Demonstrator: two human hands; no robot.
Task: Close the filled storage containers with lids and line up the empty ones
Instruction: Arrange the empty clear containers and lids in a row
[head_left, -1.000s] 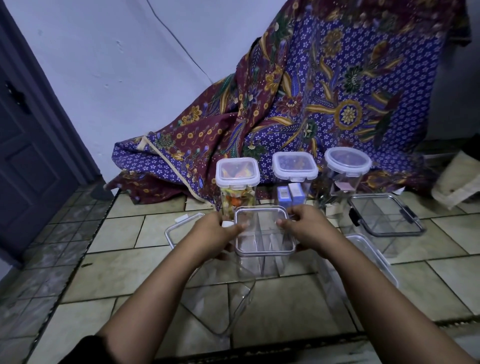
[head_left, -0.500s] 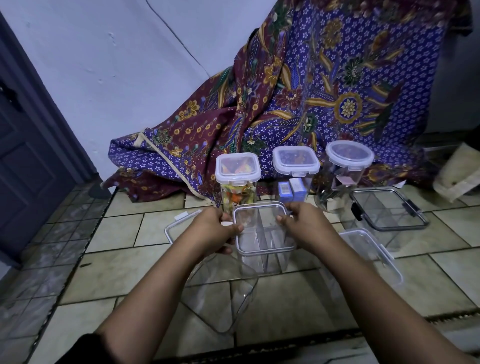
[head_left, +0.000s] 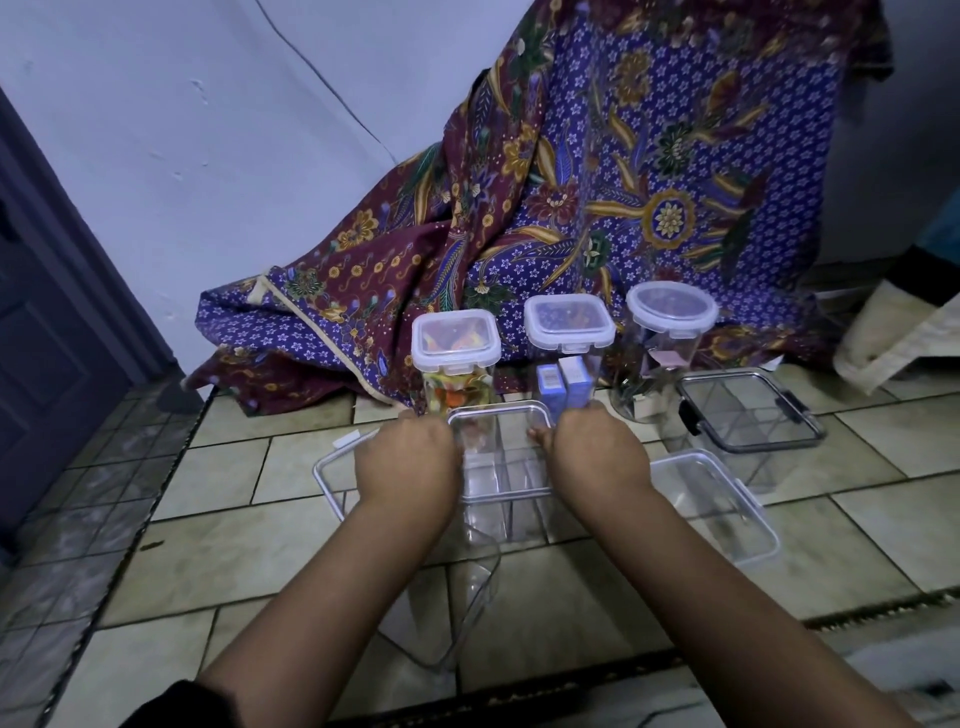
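Observation:
An empty clear square container (head_left: 501, 462) stands on the tiled floor in the middle. My left hand (head_left: 408, 460) grips its left rim and my right hand (head_left: 595, 457) grips its right rim. Behind it stand three lidded filled containers: one with colourful pieces (head_left: 457, 364), one with blue boxes (head_left: 569, 353), and a round-lidded one (head_left: 670, 343). A large empty container (head_left: 452, 587) lies under my left arm. Another empty clear container (head_left: 717, 512) sits to the right, and a dark-rimmed container (head_left: 753, 421) stands beyond it.
A patterned purple and maroon cloth (head_left: 597, 197) drapes over something against the wall behind the containers. A dark door (head_left: 47, 332) is at the left. A pale bag (head_left: 904, 332) sits at the far right.
Both hands have slid the empty square container slightly away from me, closer to the lidded row. The grip on both rims stays the same.

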